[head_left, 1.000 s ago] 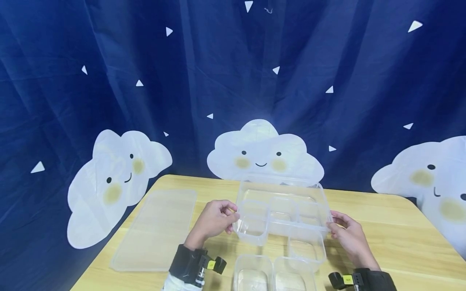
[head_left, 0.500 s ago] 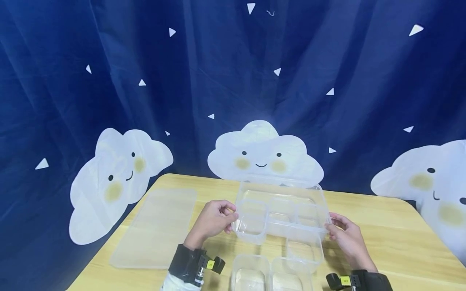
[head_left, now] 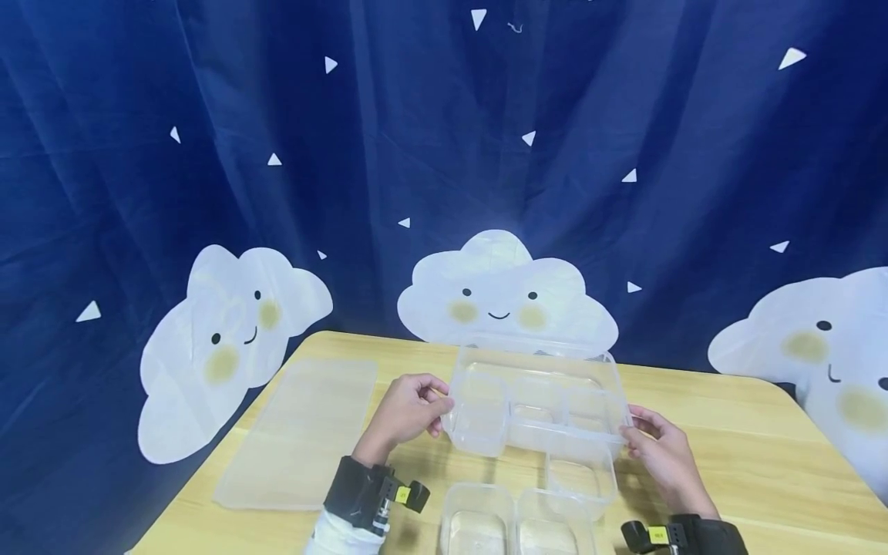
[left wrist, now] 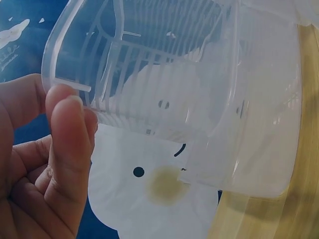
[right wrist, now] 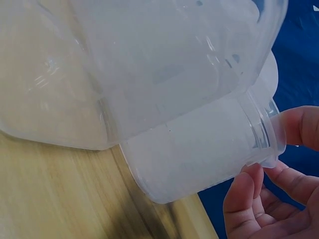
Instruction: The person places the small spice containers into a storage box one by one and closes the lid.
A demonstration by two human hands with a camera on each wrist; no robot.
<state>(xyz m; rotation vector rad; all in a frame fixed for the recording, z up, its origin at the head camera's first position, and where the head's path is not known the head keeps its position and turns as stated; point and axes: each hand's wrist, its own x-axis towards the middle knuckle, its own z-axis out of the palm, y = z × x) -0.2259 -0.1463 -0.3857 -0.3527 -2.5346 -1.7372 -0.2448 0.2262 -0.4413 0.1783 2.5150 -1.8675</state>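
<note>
A large clear plastic box (head_left: 530,358) stands near the back of the table, its front facing me. With thumb and fingers, my left hand (head_left: 408,412) pinches the rim of a small clear container (head_left: 479,432) at the box's front left. That container looks tilted in the left wrist view, where the thumb presses on its edge. My right hand (head_left: 662,459) holds the rim of the large box at its front right corner. More small containers (head_left: 537,408) show through the box's clear front; overlapping clear walls blur how they sit.
A flat frosted lid (head_left: 298,435) lies on the left of the wooden table (head_left: 735,432). In front of the box stand a small clear container (head_left: 581,474) and two more small containers (head_left: 479,516) side by side. A blue cloud-patterned curtain (head_left: 361,154) hangs behind.
My left hand has risen slightly, and the front of the small container it holds has come up and tilted. The right hand and the large box have hardly moved.
</note>
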